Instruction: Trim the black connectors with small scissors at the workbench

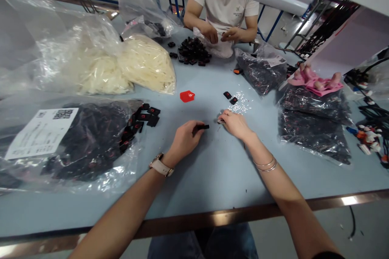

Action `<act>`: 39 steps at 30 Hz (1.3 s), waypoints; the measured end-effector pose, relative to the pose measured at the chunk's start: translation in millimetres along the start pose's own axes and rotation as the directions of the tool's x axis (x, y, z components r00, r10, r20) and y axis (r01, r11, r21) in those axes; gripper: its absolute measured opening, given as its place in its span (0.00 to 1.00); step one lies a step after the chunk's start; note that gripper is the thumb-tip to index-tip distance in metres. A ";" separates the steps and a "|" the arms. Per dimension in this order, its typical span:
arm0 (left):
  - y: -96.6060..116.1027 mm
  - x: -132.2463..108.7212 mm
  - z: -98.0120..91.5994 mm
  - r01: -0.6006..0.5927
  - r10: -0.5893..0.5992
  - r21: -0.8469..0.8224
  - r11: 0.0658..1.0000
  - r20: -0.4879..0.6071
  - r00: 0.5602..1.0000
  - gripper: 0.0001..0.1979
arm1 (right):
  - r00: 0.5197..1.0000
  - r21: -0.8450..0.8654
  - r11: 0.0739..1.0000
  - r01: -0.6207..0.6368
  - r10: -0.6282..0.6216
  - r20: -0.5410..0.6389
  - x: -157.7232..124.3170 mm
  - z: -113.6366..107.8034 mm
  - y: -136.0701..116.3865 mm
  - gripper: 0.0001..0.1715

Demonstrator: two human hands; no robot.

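My left hand (187, 137) pinches a small black plastic part (205, 126) between thumb and fingertips, just above the blue-grey table. To its right, my right hand (235, 124) has its fingers pressed together at the near edge of a scatter of tiny white pieces (240, 103). Whatever lies in those fingertips is too small to name. Two flat black parts with red marks (230, 97) rest beside the white pieces. Further left sits a red tray-like piece (187, 96) with a few white bits on it.
At left, an open clear bag of black parts (91, 141) spills onto the table (212, 186); bags of cream-coloured pieces (148, 64) stand behind. Bagged black parts (313, 129) lie at right under a pink item (317, 81). Opposite, a co-worker (223, 12) handles something near a black pile (194, 50).
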State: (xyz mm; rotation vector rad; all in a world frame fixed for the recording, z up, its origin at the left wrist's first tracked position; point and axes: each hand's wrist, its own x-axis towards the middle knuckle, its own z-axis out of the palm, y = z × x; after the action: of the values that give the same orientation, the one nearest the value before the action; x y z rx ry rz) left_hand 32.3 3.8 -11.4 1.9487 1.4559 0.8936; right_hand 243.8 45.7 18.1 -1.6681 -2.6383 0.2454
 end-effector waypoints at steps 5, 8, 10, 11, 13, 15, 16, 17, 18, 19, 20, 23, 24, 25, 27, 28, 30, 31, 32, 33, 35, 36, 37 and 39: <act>-1.0 0.1 0.4 -0.029 0.029 0.009 1.000 -0.020 0.999 0.08 | 0.993 0.263 0.965 0.023 0.008 -0.115 -0.5 -3.2 -4.5 0.12; -1.2 0.6 0.8 -0.029 0.029 -0.003 1.000 -0.014 0.999 0.08 | 0.986 0.464 0.880 0.102 -0.028 -0.165 -1.7 -6.3 -15.3 0.08; -1.4 1.0 1.2 -0.004 0.004 -0.027 1.000 -0.012 1.000 0.07 | 0.986 0.544 0.829 0.130 -0.050 -0.159 -2.2 -6.1 -23.1 0.07; -1.5 1.2 1.4 0.014 -0.014 -0.040 0.999 -0.012 1.000 0.06 | 0.987 0.565 0.814 0.135 -0.057 -0.153 -2.2 -5.1 -26.3 0.07; -1.5 1.4 1.7 0.048 -0.049 -0.060 0.997 -0.013 0.999 0.05 | 0.988 0.581 0.803 0.131 -0.057 -0.144 -1.8 -1.6 -30.3 0.07; -1.1 1.5 1.9 0.067 -0.068 -0.063 0.996 -0.012 0.998 0.04 | 0.989 0.577 0.808 0.122 -0.053 -0.136 -0.9 2.8 -31.8 0.07; -0.9 1.6 1.8 0.072 -0.073 -0.060 0.996 -0.011 0.997 0.03 | 0.990 0.573 0.811 0.119 -0.050 -0.135 -0.5 5.0 -32.0 0.07; -0.5 1.5 1.7 0.075 -0.076 -0.057 0.995 -0.010 0.997 0.03 | 0.989 0.569 0.814 0.119 -0.050 -0.136 -0.1 7.1 -32.1 0.08; -0.2 1.5 1.5 0.079 -0.080 -0.054 0.995 -0.007 0.997 0.03 | 0.989 0.564 0.817 0.121 -0.050 -0.140 0.2 9.0 -32.2 0.08; 0.3 1.4 1.2 0.083 -0.084 -0.050 0.995 -0.003 0.996 0.04 | 0.988 0.558 0.821 0.124 -0.052 -0.144 0.4 10.5 -32.3 0.09; 0.8 1.3 0.8 0.087 -0.087 -0.048 0.995 0.002 0.996 0.04 | 0.988 0.550 0.826 0.126 -0.053 -0.147 0.5 11.8 -32.6 0.10; 2.7 0.9 -0.4 0.096 -0.096 -0.056 0.994 0.016 0.995 0.04 | 0.988 0.513 0.850 0.124 -0.059 -0.140 0.2 13.8 -33.4 0.11; 3.4 0.7 -0.9 0.098 -0.097 -0.061 0.993 0.021 0.995 0.04 | 0.989 0.497 0.859 0.121 -0.062 -0.134 0.0 14.0 -33.6 0.11; 4.0 0.6 -1.4 0.098 -0.097 -0.064 0.993 0.024 0.995 0.04 | 0.990 0.480 0.869 0.119 -0.065 -0.129 -0.3 13.9 -33.6 0.12; 5.0 0.4 -2.4 0.097 -0.095 -0.068 0.993 0.029 0.995 0.04 | 0.990 0.436 0.892 0.118 -0.074 -0.117 -1.0 13.0 -33.4 0.13; 5.4 0.5 -2.8 0.097 -0.095 -0.069 0.993 0.031 0.995 0.04 | 0.991 0.411 0.904 0.120 -0.081 -0.111 -1.5 12.2 -33.3 0.14; 5.8 0.6 -3.5 0.097 -0.095 -0.071 0.993 0.034 0.995 0.04 | 0.991 0.355 0.927 0.122 -0.093 -0.099 -2.7 10.0 -33.4 0.15; 5.9 0.7 -3.7 0.098 -0.096 -0.068 0.993 0.035 0.995 0.04 | 0.991 0.329 0.936 0.124 -0.098 -0.093 -3.4 8.7 -33.8 0.15; 6.0 0.9 -3.9 0.099 -0.097 -0.062 0.993 0.035 0.995 0.04 | 0.991 0.305 0.944 0.124 -0.103 -0.086 -4.1 7.3 -34.3 0.15; 6.1 1.0 -4.1 0.100 -0.098 -0.055 0.993 0.035 0.995 0.04 | 0.991 0.282 0.951 0.124 -0.106 -0.080 -4.9 5.9 -35.1 0.15; 6.6 1.2 -4.3 0.103 -0.101 -0.044 0.994 0.035 0.994 0.04 | 0.991 0.241 0.962 0.127 -0.114 -0.067 -6.2 3.3 -37.0 0.15; 6.9 1.2 -4.3 0.104 -0.103 -0.040 0.994 0.037 0.994 0.04 | 0.991 0.222 0.967 0.129 -0.118 -0.061 -6.8 2.1 -38.0 0.15; 7.2 1.2 -4.3 0.106 -0.105 -0.036 0.994 0.039 0.994 0.04 | 0.991 0.204 0.970 0.130 -0.121 -0.058 -7.3 0.8 -39.1 0.15; 8.0 1.3 -4.3 0.112 -0.110 -0.027 0.993 0.046 0.993 0.04 | 0.990 0.165 0.977 0.136 -0.129 -0.051 -8.2 -1.6 -41.2 0.15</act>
State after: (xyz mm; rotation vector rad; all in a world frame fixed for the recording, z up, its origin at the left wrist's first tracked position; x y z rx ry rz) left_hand 34.0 3.1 -2.5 1.8356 1.5010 0.8122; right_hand 210.5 21.2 26.0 -1.4260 -2.6030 0.4150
